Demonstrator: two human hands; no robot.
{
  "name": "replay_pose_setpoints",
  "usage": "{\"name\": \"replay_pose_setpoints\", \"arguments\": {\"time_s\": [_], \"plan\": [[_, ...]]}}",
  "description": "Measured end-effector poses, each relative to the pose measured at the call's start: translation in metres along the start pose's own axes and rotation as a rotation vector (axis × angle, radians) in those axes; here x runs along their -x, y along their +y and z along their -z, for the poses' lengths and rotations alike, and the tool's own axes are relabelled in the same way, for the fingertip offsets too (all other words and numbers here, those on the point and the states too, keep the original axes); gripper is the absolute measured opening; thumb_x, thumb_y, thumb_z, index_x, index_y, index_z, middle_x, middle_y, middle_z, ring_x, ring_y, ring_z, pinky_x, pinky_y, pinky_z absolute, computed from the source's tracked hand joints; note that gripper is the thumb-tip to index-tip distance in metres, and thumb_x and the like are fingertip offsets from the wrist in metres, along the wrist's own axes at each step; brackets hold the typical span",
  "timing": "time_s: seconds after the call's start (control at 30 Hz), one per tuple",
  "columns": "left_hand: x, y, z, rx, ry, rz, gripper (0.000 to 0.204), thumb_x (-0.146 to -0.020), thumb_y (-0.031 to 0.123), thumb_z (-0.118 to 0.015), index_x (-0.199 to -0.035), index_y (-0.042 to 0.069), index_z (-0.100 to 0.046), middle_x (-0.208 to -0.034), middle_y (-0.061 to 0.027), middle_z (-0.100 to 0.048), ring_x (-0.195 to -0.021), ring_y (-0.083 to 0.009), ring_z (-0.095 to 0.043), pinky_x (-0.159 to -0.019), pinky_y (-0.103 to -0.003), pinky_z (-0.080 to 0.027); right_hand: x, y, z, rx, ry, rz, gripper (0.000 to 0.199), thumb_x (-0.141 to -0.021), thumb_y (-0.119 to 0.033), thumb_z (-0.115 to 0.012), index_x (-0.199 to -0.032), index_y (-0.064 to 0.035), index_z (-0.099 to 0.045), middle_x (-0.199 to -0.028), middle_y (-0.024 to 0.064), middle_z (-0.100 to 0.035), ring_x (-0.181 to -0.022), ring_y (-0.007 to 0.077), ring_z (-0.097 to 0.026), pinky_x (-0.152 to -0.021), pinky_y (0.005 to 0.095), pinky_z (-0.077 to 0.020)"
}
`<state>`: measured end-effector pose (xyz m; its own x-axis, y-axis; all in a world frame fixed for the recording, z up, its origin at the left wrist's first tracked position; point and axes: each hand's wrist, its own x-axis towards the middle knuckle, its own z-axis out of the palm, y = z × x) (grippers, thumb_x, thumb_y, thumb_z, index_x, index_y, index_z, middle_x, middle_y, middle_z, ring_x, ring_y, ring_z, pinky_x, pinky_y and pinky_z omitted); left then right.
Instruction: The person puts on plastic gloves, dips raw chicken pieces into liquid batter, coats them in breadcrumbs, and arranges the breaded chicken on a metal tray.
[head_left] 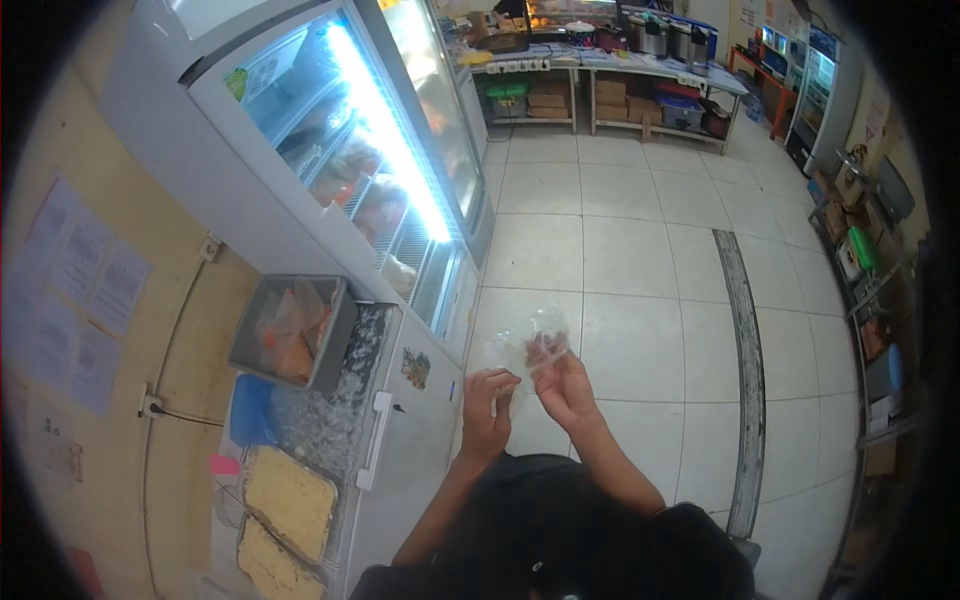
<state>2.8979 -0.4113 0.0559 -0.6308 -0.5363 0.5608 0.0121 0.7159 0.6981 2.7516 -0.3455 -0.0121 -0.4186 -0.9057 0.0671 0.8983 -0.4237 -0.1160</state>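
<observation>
In the head view, right of the white chest freezer (pixel 410 485), our right hand (pixel 566 392) pinches a clear bag (pixel 548 325) with closed fingers. Our left fingers curl near its edge; we cannot tell their grip. Printed sheets (pixel 98 268) hang left of the freezer, their text too small to read.
</observation>
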Motion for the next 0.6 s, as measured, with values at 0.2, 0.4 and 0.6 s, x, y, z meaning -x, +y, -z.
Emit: {"name": "replay_pose_setpoints", "arguments": {"time_s": [0.2, 0.4, 0.6], "plan": [[-0.003, 0.009, 0.011, -0.064, -0.007, -0.014, 0.018, -0.086, -0.001, -0.058, -0.102, 0.006, -0.064, -0.111, -0.0109, -0.060, -0.100, -0.0305, -0.052, -0.089, -0.040, -0.040, 0.002, 0.011, -0.085, 0.099, -0.066, -0.134, 0.066, -0.101, -0.052, -0.037, -0.151, -0.0082, -0.030, -0.152, 0.0111, -0.034, -0.134, 0.0268, -0.038, -0.111, 0.0416, -0.0329], [-0.007, 0.018, 0.007, -0.096, -0.084, -0.096, 0.023, -0.082, -0.002, -0.061, -0.101, 0.009, -0.066, -0.113, -0.0093, -0.058, -0.106, -0.0300, -0.053, -0.092, -0.042, -0.042, -0.007, 0.013, -0.072, 0.438, -0.111, -0.125, 0.070, -0.101, -0.053, -0.038, -0.156, -0.0133, -0.018, -0.156, 0.0139, -0.026, -0.137, 0.0288, -0.034, -0.114, 0.0418, -0.0306], [-0.016, 0.027, -0.002, -0.046, -0.183, -0.118, 0.020, -0.080, -0.001, -0.061, -0.099, 0.003, -0.061, -0.107, -0.0155, -0.058, -0.102, -0.0361, -0.054, -0.089, -0.044, -0.042, -0.008, 0.009, -0.055, 0.522, 0.247, -0.025, 0.061, -0.101, -0.050, -0.043, -0.146, -0.0093, -0.033, -0.140, 0.0167, -0.040, -0.131, 0.0302, -0.042, -0.111, 0.0426, -0.0358]]}}
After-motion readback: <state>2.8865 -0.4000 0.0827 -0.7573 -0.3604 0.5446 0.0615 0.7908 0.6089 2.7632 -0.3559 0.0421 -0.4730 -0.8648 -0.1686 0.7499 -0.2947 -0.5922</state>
